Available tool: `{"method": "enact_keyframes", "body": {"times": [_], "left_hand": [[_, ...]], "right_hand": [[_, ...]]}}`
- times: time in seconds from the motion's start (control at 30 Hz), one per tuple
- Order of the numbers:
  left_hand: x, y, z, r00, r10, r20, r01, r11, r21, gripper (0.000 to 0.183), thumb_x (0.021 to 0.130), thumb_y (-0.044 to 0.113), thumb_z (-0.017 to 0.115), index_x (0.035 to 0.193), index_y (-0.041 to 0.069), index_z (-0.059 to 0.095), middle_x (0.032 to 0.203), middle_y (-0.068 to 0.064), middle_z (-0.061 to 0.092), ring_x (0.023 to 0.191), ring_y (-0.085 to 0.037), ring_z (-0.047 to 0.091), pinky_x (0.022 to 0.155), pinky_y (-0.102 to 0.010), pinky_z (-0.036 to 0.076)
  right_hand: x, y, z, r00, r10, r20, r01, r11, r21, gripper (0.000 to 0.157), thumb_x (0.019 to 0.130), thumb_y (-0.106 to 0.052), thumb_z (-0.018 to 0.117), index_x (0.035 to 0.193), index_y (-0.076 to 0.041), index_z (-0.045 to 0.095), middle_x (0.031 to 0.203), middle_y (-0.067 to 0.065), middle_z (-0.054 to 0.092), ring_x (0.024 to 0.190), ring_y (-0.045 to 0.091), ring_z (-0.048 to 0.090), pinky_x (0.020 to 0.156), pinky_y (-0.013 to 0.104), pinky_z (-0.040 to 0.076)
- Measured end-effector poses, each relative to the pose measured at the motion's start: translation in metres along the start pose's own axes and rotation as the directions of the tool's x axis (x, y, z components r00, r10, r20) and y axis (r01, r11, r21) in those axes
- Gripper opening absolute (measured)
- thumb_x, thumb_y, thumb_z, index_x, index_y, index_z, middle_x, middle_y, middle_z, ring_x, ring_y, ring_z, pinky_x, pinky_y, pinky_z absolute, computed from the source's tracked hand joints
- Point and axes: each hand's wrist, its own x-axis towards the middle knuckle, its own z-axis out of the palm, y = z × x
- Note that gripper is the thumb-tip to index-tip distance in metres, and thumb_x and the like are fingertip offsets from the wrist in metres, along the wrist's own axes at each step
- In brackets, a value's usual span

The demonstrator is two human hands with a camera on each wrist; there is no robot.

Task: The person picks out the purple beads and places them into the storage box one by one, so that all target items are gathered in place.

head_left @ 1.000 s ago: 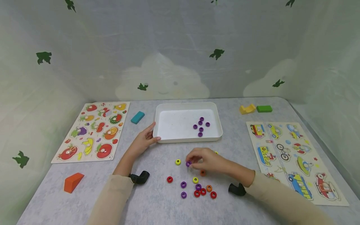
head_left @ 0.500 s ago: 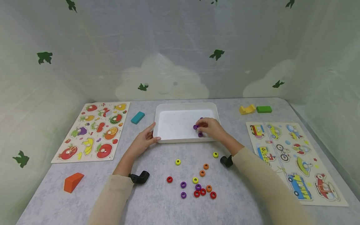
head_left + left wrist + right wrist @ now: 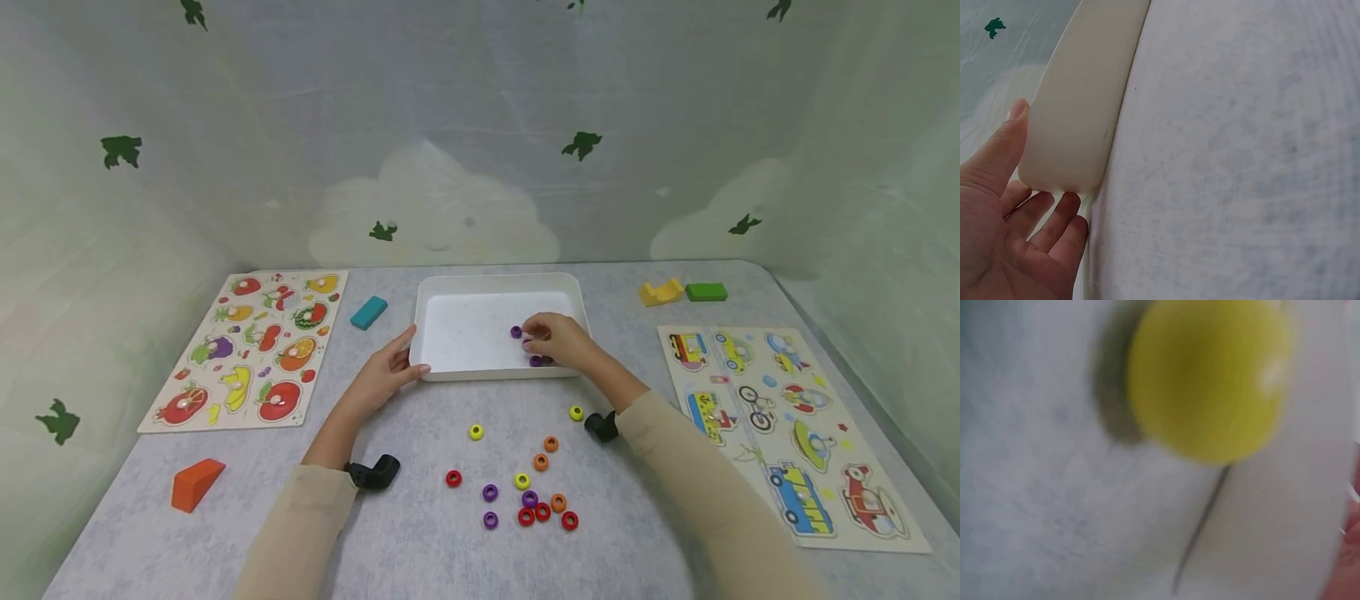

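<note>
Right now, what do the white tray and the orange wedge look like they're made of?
White tray: likely plastic, smooth and satiny, with thin walls and rounded corners.
Orange wedge: maybe painted wood or plastic; its flat faces look evenly coloured and dull.

Left fingers [image 3: 1060, 222] grip the pale tray [image 3: 1079, 106] — mottled tabletop [image 3: 1222, 150] beside it.

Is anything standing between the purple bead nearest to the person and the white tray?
Yes. Straight ahead of that purple bead lies another purple bead, then the white tray's front wall. A yellow bead sits slightly left of this line.
</note>
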Motion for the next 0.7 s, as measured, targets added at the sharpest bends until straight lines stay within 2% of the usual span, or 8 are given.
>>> {"method": "enact_keyframes", "body": {"times": [0.17, 0.27, 0.4, 0.53, 0.7], "left_hand": [[-0.002, 0.005, 0.001, 1.0, -0.003, -0.003, 0.003, 1.0, 0.013, 0.074, 0.076, 0.02, 0.06, 0.133, 0.012, 0.014, 0.133, -0.015, 0.02, 0.117, -0.024, 0.027, 0.086, -0.034, 0.034], [-0.002, 0.005, 0.001, 1.0, -0.006, -0.002, 0.006, 1.0, 0.01, 0.073, 0.076, 0.019, 0.059, 0.134, 0.012, 0.014, 0.132, -0.016, 0.021, 0.117, -0.024, 0.027, 0.086, -0.034, 0.034], [-0.002, 0.005, 0.001, 1.0, -0.005, 0.001, 0.005, 1.0, -0.001, 0.073, 0.076, 0.018, 0.059, 0.134, 0.012, 0.014, 0.133, -0.016, 0.02, 0.117, -0.024, 0.027, 0.086, -0.033, 0.034], [-0.002, 0.006, 0.002, 1.0, -0.001, 0.0, 0.001, 1.0, -0.01, 0.074, 0.076, 0.018, 0.06, 0.133, 0.012, 0.014, 0.133, -0.016, 0.019, 0.117, -0.024, 0.026, 0.086, -0.034, 0.033], [-0.002, 0.006, 0.002, 1.0, 0.009, 0.001, -0.009, 1.0, -0.008, 0.073, 0.076, 0.017, 0.059, 0.133, 0.012, 0.014, 0.133, -0.016, 0.019, 0.117, -0.025, 0.026, 0.086, -0.035, 0.033]], "right_hand": [[-0.022, -0.017, 0.0, 0.987, -0.163, -0.011, 0.163, 0.983, 0.082, 0.036, 0.073, -0.022, 0.063, 0.104, -0.006, 0.053, 0.1, 0.009, 0.053, 0.089, 0.021, 0.049, 0.077, 0.032, 0.042], [-0.041, -0.029, 0.004, 0.961, -0.274, 0.017, 0.269, 0.953, 0.141, 0.038, 0.073, -0.021, 0.063, 0.105, -0.006, 0.052, 0.101, 0.01, 0.053, 0.09, 0.024, 0.049, 0.078, 0.036, 0.041], [-0.068, -0.044, 0.015, 0.917, -0.387, 0.096, 0.361, 0.908, 0.212, 0.037, 0.074, -0.02, 0.062, 0.106, -0.006, 0.05, 0.101, 0.006, 0.052, 0.09, 0.024, 0.049, 0.078, 0.035, 0.04], [-0.09, -0.052, 0.032, 0.872, -0.446, 0.201, 0.39, 0.883, 0.262, 0.039, 0.074, -0.024, 0.061, 0.107, -0.006, 0.05, 0.1, 0.005, 0.052, 0.089, 0.021, 0.049, 0.078, 0.028, 0.041], [-0.105, -0.055, 0.051, 0.816, -0.437, 0.379, 0.349, 0.895, 0.279, 0.036, 0.074, -0.024, 0.061, 0.107, -0.013, 0.051, 0.103, -0.003, 0.051, 0.089, 0.012, 0.048, 0.077, 0.022, 0.04]]}}
